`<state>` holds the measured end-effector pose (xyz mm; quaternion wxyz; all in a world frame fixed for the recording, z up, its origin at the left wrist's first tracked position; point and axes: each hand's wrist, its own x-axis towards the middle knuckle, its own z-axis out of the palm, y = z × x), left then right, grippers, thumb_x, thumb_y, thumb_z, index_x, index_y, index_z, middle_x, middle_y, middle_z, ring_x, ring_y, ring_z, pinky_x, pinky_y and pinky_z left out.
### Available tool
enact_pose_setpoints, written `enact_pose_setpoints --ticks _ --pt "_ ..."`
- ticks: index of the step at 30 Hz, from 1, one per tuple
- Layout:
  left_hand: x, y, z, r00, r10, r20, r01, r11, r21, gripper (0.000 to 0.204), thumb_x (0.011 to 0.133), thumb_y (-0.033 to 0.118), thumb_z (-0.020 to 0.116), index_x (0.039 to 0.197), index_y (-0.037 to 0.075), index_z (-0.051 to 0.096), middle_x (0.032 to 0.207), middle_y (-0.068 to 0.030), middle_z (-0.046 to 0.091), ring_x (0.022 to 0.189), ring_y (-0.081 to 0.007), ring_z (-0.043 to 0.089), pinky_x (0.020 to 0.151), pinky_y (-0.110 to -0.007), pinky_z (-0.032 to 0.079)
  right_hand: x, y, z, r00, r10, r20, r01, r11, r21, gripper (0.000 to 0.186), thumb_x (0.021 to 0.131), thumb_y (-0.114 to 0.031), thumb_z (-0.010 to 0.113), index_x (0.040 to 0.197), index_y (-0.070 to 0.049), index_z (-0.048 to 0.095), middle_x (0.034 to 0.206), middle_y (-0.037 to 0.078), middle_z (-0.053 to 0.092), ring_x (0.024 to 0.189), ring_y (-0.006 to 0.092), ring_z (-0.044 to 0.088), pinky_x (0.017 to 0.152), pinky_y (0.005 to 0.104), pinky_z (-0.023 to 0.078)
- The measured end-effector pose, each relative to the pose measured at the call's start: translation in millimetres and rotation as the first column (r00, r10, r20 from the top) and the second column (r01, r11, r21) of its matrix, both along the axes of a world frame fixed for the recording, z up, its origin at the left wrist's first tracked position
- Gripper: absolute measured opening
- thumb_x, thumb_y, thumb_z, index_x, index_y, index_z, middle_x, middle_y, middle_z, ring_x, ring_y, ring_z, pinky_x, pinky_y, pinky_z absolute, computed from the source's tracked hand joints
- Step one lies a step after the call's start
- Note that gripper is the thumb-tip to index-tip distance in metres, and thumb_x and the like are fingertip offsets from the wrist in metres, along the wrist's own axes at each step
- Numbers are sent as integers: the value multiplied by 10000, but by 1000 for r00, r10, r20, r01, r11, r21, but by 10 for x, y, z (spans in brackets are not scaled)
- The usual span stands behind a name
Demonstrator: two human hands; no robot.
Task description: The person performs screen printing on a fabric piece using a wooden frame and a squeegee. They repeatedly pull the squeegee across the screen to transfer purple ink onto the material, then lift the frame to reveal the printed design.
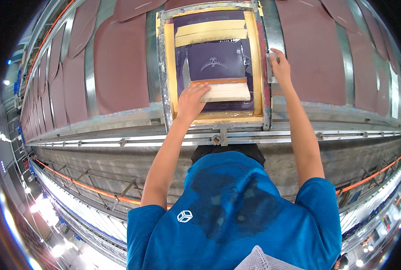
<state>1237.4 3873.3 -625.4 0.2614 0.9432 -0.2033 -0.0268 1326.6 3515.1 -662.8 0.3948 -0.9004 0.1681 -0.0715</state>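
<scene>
A screen-printing frame (267, 105) lies across the long table in front of me. Yellow tape lines its edges, and a small pale motif shows in the dark mesh (216, 65). My left hand (192, 101) is closed on the left end of a squeegee (227, 92) with a wooden grip and an orange blade, which rests crosswise on the lower part of the mesh. At the frame's right side, my right hand (280, 68) curls its fingers around a small metal side handle (271, 77), partly hiding it.
Maroon cut pieces (122, 67) lie in rows on the table to both sides of the frame, with metal strips between them. A metal rail (164, 141) runs along the table's near edge, and a bracket (224, 134) joins the frame there. An orange rail (90, 183) stands behind me.
</scene>
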Motion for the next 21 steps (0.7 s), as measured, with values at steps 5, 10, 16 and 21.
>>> enact_pose_setpoints --ticks 5,10,16,21 --pt "-43 -244 -31 999 -19 37 20 999 -37 571 677 15 779 1223 150 682 1330 -14 647 1275 -255 565 1114 -423 409 237 -280 -89 982 -66 177 47 993 111 262 958 -299 621 1113 -106 705 776 114 659 680 211 604 696 364 490" --pt "-200 -522 45 998 35 57 -29 994 -107 591 669 -3 769 1233 145 678 1350 -17 634 1285 -250 554 1103 -428 420 19 -473 424 983 -122 137 111 991 80 263 981 -315 606 1104 -105 706 785 100 654 696 168 566 696 332 475" --pt "-225 -286 286 996 91 5 -90 992 -86 603 648 1 770 1224 156 686 1386 -16 609 1296 -251 541 1087 -433 431 -20 7 618 988 -67 139 52 993 107 270 1002 -322 588 1122 -104 691 856 109 677 734 192 595 736 324 483" --pt "-472 362 413 986 163 -19 -162 985 54 630 654 -8 765 1254 162 679 1395 -31 603 1306 -272 538 1081 -432 437 27 801 320 989 15 148 -46 977 208 229 1005 -257 563 1099 -90 688 1021 160 710 890 325 696 778 395 520"
